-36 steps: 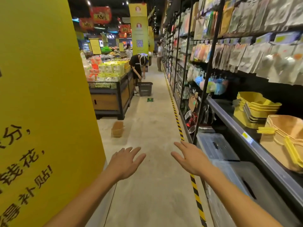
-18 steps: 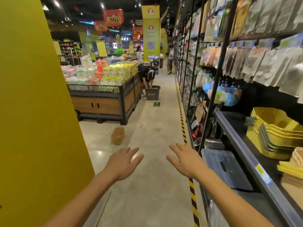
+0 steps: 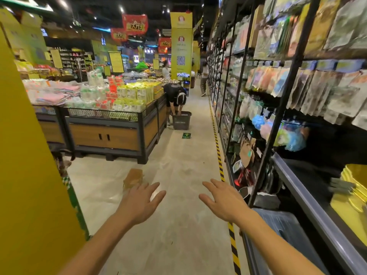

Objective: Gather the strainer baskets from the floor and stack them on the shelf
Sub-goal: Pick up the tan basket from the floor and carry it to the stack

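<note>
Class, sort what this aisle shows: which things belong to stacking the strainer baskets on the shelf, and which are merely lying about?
Belongs to the job: tan basket on the floor; yellow baskets stacked on the shelf; left hand and right hand, both empty.
Lying about: dark shopping basket; green floor sticker; display stand; storage box.
</note>
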The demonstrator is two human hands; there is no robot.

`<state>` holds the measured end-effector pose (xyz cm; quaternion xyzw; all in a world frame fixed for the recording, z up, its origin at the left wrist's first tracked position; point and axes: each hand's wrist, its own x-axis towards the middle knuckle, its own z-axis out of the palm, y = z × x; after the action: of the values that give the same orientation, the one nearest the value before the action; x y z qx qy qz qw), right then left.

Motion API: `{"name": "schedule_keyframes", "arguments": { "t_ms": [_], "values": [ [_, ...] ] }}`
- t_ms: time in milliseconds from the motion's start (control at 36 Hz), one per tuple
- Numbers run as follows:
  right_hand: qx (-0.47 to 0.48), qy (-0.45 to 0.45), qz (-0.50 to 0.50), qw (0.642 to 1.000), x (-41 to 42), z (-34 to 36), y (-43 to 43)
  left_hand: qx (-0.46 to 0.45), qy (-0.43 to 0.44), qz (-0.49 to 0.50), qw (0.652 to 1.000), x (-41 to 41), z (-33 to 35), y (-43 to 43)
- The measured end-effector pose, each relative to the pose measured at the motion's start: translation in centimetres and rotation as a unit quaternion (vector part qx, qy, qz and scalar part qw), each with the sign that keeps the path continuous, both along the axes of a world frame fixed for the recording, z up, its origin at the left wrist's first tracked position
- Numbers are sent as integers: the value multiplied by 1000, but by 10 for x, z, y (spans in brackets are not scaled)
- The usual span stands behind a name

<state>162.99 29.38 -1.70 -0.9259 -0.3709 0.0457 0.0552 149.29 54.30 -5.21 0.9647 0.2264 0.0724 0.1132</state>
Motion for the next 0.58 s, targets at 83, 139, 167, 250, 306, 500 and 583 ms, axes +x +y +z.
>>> {"name": "schedule_keyframes", "arguments": {
  "t_ms": [83,139,167,250,306,500,583],
  "values": [
    [-7,-13,2,1000,34,6,30,22,-4,9,1000,35,6,33],
    [-7,-22,0,1000,55,7,47,37,-2,6,999,56,9,50],
    [-9,-26,-2,1000,65,7,53,42,0,5,999,66,9,58],
    [-15,-29,1,999,94,7,72,44,0,2,999,92,9,80],
    [-23,-36,5,999,113,6,83,43,3,-10,999,110,7,96],
    [-27,-43,20,999,201,-6,113,31,7,3,999,185,5,122],
    [-33,-48,28,998,249,-13,126,26,19,16,999,224,8,126]
  ]
}}
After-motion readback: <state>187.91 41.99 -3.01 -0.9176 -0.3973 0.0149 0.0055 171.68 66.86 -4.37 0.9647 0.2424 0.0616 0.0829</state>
